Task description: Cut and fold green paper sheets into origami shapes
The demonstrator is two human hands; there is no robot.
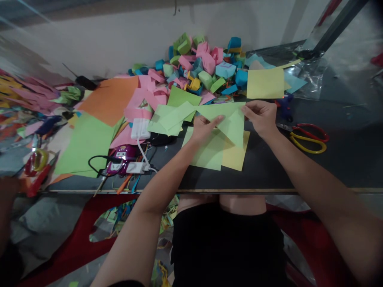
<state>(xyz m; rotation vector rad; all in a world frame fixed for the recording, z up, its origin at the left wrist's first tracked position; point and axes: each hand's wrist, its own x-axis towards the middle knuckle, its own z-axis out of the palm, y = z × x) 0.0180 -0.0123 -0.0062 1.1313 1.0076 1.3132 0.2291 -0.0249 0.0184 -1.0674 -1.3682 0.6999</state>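
Note:
My left hand pinches the middle of a folded light green paper sheet held just above the dark table. The right corner of the same sheet is pinched in my right hand. Beneath the sheet lie a flat green square and a yellow square. More folded green paper lies just left of my left hand.
A heap of folded coloured paper boxes sits against the back wall. A yellow sheet lies behind my right hand. Red-and-yellow scissors lie at the right. Orange and green sheets, a white charger and cables are at the left.

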